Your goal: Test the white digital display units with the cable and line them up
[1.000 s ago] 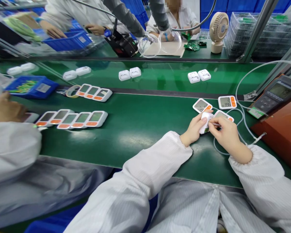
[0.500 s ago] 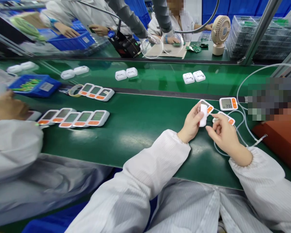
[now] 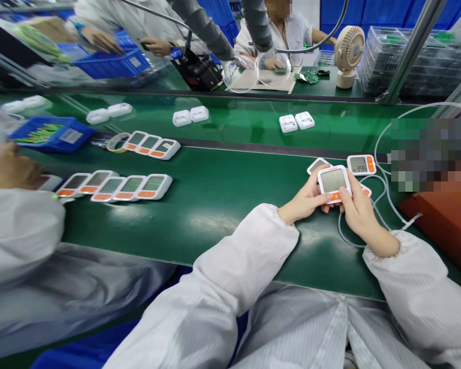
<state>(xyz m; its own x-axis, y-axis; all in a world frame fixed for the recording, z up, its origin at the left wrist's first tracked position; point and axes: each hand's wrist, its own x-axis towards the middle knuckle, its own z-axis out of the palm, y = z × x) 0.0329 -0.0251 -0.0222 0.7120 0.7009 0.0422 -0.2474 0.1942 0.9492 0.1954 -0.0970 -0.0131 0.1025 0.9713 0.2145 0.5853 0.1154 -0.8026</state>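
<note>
Between my two hands is a white digital monitor (image 3: 334, 180) with a blank grey screen and orange buttons, its face turned up toward me. My left hand (image 3: 305, 201) grips its left side, thumb at the lower edge. My right hand (image 3: 358, 211) holds the right side, with the thumb on or beside the orange buttons. Just behind lies another monitor (image 3: 317, 165), partly covered by the held one. A monitor with digits on its screen (image 3: 361, 164) rests farther right. Another unit (image 3: 365, 190) shows only in part behind my right hand.
Several monitors (image 3: 130, 188) stand in rows at left, near a tape roll (image 3: 118, 143) and a blue bin (image 3: 54, 134). White housings (image 3: 296, 122) lie in pairs on the green belt. Clear tubing (image 3: 384, 205) loops by a brown-red box (image 3: 441, 215). A co-worker's hand (image 3: 11, 169) is at far left.
The monitor has turned from edge-on to screen-up. My right hand has closed onto its right side. White housings on the belt have shifted left.
</note>
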